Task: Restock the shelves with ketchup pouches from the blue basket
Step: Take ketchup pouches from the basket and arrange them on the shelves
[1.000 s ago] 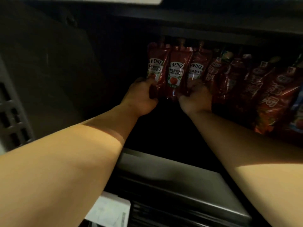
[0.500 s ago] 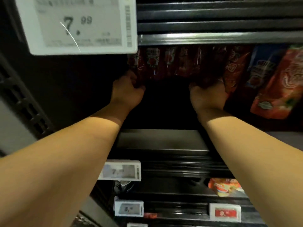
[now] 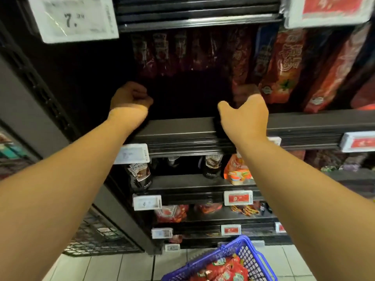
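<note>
Pouches (image 3: 162, 53) stand loosely at the shelf's (image 3: 304, 122) back; my left hand (image 3: 129, 96) is curled empty, right (image 3: 245, 116) spread (nothing held). I judge a careless brush topples them.

**Ketchup pouches, shelf and blue basket**

A row of dark red ketchup pouches (image 3: 162, 55) stands upright at the back of the shadowed shelf (image 3: 182, 128), side by side, labels blurred. On the tiled floor below, the blue basket (image 3: 251, 258), of open plastic mesh, holds a heap of bright red pouches (image 3: 223, 270) lying jumbled.
</note>
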A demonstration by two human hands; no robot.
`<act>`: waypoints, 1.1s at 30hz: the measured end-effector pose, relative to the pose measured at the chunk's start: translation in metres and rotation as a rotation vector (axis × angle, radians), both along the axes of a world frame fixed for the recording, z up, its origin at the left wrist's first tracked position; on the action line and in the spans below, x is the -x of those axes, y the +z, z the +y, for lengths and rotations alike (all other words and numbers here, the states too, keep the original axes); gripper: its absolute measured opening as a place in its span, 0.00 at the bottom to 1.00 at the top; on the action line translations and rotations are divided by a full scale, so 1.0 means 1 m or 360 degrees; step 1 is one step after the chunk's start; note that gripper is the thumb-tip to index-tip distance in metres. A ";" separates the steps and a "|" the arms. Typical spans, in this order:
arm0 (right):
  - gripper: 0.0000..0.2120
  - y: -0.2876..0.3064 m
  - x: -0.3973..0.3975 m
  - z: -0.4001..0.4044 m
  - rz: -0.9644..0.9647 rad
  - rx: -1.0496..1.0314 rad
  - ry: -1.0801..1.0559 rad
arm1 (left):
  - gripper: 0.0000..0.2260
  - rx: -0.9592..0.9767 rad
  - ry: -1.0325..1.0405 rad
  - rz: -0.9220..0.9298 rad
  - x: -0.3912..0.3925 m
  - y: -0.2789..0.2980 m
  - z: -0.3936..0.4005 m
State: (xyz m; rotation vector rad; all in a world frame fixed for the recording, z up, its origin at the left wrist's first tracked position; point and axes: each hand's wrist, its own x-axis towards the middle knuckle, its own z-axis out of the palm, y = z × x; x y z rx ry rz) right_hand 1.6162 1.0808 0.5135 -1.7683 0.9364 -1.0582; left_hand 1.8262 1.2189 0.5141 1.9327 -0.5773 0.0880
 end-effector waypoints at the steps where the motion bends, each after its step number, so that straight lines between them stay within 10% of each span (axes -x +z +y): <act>1: 0.14 -0.001 0.013 0.005 0.0011 0.0028 0.0048 | 0.08 0.0025 -0.0033 0.0001 0.013 -0.001 0.006; 9: 0.11 -0.046 0.156 0.048 0.0063 -0.0057 0.0253 | 0.09 -0.0115 -0.0197 -0.0320 0.171 -0.043 0.115; 18: 0.06 -0.235 0.289 0.101 0.1015 -0.0961 0.0105 | 0.07 -0.1214 -0.0449 0.0732 0.313 -0.241 0.213; 33: 0.14 -0.568 0.284 0.145 0.1514 -0.1485 -0.0198 | 0.22 -0.2092 -0.1275 0.1070 0.281 -0.597 0.166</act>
